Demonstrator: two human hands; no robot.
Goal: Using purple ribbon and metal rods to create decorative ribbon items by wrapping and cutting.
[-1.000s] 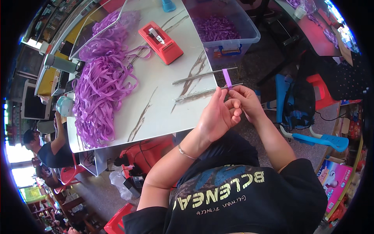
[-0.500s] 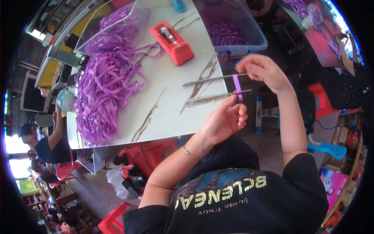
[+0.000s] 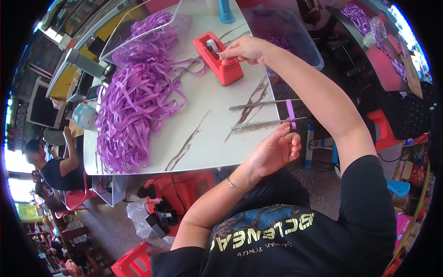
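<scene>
My right hand (image 3: 243,50) reaches across the white marbled table (image 3: 203,138) and its fingertips pinch at the tape end on the red tape dispenser (image 3: 218,63). My left hand (image 3: 277,150) stays near the table's front edge, fingertips holding the lower end of a short purple ribbon loop (image 3: 290,113). That loop is wrapped around two thin metal rods (image 3: 263,104) that stick out past the table edge. A big heap of purple ribbon strips (image 3: 134,101) lies on the left part of the table.
A clear plastic bin (image 3: 288,34) with purple pieces stands behind the dispenser. A blue object (image 3: 225,11) stands at the table's far edge. Another person (image 3: 53,161) sits at the far left. Red stools (image 3: 177,194) stand under the table.
My right hand left the ribbon loop on the rods and moved up and left to the red tape dispenser. My left hand kept its hold near the loop.
</scene>
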